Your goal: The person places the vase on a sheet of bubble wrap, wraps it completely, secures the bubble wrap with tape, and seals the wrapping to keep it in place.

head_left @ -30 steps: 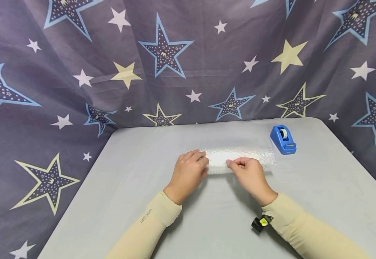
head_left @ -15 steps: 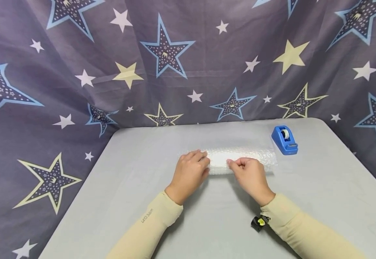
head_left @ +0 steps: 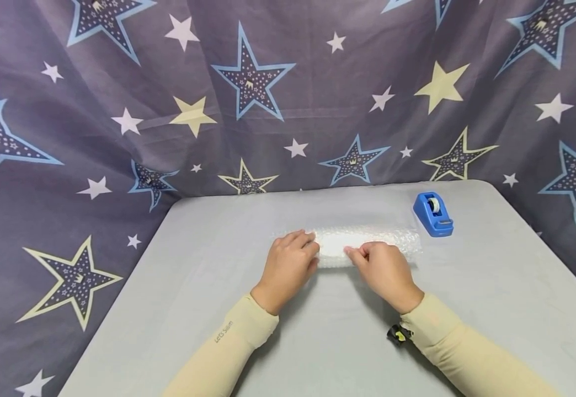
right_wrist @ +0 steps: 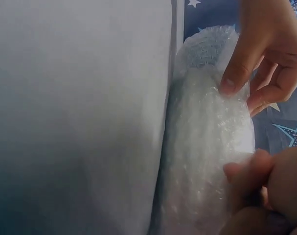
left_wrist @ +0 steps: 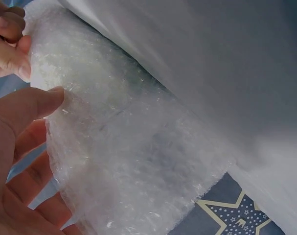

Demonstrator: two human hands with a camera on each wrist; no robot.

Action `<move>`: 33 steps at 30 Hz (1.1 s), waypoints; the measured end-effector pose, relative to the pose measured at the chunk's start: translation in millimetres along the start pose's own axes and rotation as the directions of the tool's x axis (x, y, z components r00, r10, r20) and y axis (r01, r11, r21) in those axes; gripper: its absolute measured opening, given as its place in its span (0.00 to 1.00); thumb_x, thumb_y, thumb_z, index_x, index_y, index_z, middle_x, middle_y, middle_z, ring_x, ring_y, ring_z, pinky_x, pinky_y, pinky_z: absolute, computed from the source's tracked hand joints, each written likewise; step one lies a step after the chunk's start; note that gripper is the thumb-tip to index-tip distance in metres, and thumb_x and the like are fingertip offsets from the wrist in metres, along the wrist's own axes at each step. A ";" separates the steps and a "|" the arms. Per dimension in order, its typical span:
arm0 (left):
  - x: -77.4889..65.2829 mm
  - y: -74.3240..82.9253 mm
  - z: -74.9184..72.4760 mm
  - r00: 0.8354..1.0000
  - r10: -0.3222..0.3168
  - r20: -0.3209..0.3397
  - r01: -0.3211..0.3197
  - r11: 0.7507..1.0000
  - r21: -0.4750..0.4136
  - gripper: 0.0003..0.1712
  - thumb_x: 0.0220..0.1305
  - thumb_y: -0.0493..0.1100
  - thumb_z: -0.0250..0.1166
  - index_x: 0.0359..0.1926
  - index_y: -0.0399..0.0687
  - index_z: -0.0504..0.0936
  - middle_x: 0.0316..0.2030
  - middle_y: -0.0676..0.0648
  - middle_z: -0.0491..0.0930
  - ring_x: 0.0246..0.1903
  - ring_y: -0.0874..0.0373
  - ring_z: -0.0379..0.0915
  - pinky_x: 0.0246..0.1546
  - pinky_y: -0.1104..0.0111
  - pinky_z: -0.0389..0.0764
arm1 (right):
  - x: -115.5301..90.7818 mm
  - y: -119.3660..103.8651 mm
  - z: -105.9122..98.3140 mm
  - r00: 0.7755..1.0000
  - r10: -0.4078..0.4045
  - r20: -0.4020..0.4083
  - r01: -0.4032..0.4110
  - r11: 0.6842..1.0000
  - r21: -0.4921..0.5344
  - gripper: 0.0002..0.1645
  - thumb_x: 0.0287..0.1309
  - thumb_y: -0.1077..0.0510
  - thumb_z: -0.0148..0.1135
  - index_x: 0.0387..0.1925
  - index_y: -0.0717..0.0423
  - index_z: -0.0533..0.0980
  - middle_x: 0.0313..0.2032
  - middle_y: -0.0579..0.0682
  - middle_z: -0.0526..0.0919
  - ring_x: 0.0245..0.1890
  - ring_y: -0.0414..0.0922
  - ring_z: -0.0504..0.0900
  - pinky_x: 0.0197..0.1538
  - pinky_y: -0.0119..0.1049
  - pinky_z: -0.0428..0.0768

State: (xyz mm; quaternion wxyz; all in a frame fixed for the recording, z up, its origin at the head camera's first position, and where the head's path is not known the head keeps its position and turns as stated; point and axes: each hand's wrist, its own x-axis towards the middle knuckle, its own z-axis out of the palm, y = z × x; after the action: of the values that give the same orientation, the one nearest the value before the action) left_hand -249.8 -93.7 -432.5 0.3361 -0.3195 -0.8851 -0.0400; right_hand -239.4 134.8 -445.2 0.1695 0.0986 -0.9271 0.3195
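Note:
A roll of clear bubble wrap (head_left: 332,242) lies across the middle of the table, bright white in the stretch between the hands. My left hand (head_left: 288,267) holds its left part; in the left wrist view the thumb presses the near side while the other fingers reach round the far side of the wrap (left_wrist: 124,127). On the right, my right hand (head_left: 386,273) pinches at the wrap's surface between thumb and curled forefinger. The right wrist view shows the wrap (right_wrist: 197,142) with both hands along one side; what lies inside is hidden.
A blue tape dispenser (head_left: 433,215) with a roll of tape stands at the back right, just beyond the wrap's right end. The grey-covered table (head_left: 208,248) backs onto a dark star-patterned curtain (head_left: 313,94). A black wrist camera (head_left: 398,334) hangs beneath the right sleeve.
My right hand has shifted very slightly left along the wrap, and its wrist has turned a little. The left hand keeps its place on the wrap.

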 end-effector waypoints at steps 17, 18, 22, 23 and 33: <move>-0.4 1.6 -1.5 0.999 -0.015 0.032 0.015 1.000 0.010 0.11 0.53 0.42 0.80 0.38 0.52 0.87 0.53 0.48 0.88 0.56 0.46 0.84 0.44 0.51 0.85 | -2.7 -1.0 -5.3 0.995 -0.064 0.075 0.077 0.979 -0.191 0.27 0.60 0.40 0.72 0.12 0.41 0.71 0.12 0.39 0.69 0.14 0.41 0.67 0.18 0.38 0.62; -0.6 1.7 -1.6 0.999 -0.015 0.030 0.015 1.000 0.008 0.11 0.53 0.42 0.80 0.37 0.52 0.87 0.53 0.48 0.88 0.56 0.46 0.84 0.45 0.51 0.85 | -3.2 -1.0 -5.3 0.995 -0.064 0.075 0.078 0.976 -0.202 0.26 0.59 0.40 0.73 0.12 0.40 0.72 0.12 0.39 0.70 0.14 0.41 0.67 0.17 0.38 0.62; 0.0 2.5 -1.5 1.000 -0.019 0.022 0.019 1.000 -0.001 0.12 0.52 0.41 0.80 0.37 0.50 0.87 0.53 0.47 0.88 0.56 0.45 0.84 0.46 0.50 0.85 | -4.9 0.7 -8.2 0.993 -0.037 0.110 0.063 0.968 -0.244 0.23 0.55 0.38 0.75 0.13 0.38 0.77 0.14 0.38 0.74 0.14 0.40 0.70 0.17 0.39 0.64; 0.2 2.5 -1.4 1.000 -0.020 0.019 0.020 1.000 -0.002 0.12 0.51 0.40 0.80 0.37 0.50 0.87 0.53 0.47 0.88 0.56 0.45 0.84 0.46 0.50 0.85 | -5.0 0.9 -9.1 0.992 -0.025 0.126 0.057 0.965 -0.255 0.23 0.54 0.38 0.76 0.13 0.38 0.77 0.14 0.38 0.75 0.15 0.41 0.71 0.17 0.39 0.64; 7.6 -6.1 -6.0 0.997 -0.012 0.070 0.017 0.998 -0.061 0.16 0.52 0.44 0.80 0.43 0.50 0.87 0.51 0.46 0.87 0.52 0.47 0.85 0.48 0.54 0.85 | -5.2 -1.5 -15.8 0.929 -0.006 0.370 0.025 0.999 -0.046 0.27 0.62 0.41 0.71 0.10 0.43 0.75 0.07 0.35 0.74 0.12 0.40 0.73 0.21 0.37 0.68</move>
State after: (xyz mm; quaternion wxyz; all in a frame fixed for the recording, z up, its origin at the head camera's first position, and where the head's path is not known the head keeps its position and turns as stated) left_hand -254.3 -96.2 -422.3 0.2949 -0.3245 -0.8968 -0.0587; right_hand -230.2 144.0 -434.6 -0.0032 0.1599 -0.9493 0.2706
